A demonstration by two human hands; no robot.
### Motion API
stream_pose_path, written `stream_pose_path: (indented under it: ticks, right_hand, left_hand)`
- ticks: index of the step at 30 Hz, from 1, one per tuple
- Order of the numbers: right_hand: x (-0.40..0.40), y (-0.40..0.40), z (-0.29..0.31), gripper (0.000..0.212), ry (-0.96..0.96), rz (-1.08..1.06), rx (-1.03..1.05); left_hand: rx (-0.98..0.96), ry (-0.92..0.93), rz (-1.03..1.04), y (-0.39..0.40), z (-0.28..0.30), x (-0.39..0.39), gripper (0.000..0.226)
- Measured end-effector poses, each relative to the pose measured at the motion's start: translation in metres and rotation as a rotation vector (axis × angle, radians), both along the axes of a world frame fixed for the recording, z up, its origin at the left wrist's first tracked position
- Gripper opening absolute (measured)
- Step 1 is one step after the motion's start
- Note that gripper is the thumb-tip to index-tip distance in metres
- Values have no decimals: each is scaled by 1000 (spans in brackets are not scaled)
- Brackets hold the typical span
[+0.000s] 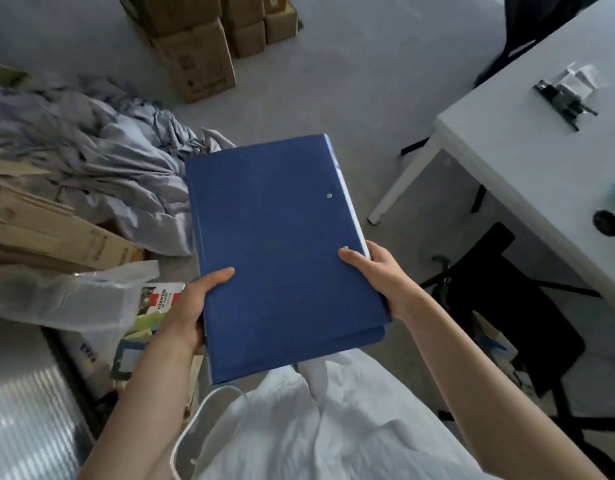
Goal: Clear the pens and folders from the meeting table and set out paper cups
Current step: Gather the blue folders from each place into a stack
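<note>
1. your left hand (188, 306) grips the left long edge of the blue folder (278, 244), thumb flat on the cover and fingers wrapped out of sight underneath.
2. your right hand (378, 278) is clamped on the opposite long edge, thumb lying on top near a small metal rivet, fingers curled under.
3. the folder sits between both hands, held in the air in front of your body, over the floor and well apart from the desk (527, 161) at the right.
4. it looks like more than one folder stacked: a second blue edge shows under the near corner, and pale sheets peek out along the right side.
5. the cover is flat, rectangular and matte blue, with two small round silver rivets near its right edge.
6. the desk is smooth and white with a slanted white leg; a round dark hole shows near its edge, and a small dark metal object beside clear plastic lies farther back.
7. on the floor to the left you have crumpled grey cloth (91, 150), soft and heavily creased, and brown cardboard boxes (195, 53) stacked behind it.
8. a wrinkled clear plastic bag (67, 296) lies just beside your left hand.
</note>
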State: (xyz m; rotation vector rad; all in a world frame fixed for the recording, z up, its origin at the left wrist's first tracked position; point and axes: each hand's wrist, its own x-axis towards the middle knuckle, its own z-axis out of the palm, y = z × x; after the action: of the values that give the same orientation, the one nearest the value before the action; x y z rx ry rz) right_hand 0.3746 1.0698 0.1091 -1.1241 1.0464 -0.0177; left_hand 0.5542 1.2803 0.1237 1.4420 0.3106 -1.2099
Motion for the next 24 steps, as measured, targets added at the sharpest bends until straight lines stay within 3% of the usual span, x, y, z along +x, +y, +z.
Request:
stream_pose_path:
  ticks: [9, 18, 24]
  right_hand:
    - [77, -147, -2, 37, -13, -130, -2]
    - [119, -293, 8, 36, -21, -249, -47]
    - [134, -359, 4, 38, -4, -393, -52]
  left_hand:
    - [-13, -7, -86, -171, -6, 95, 19]
    - [-80, 5, -250, -345, 0, 165, 32]
    - [-82, 12, -416, -450, -3, 204, 23]
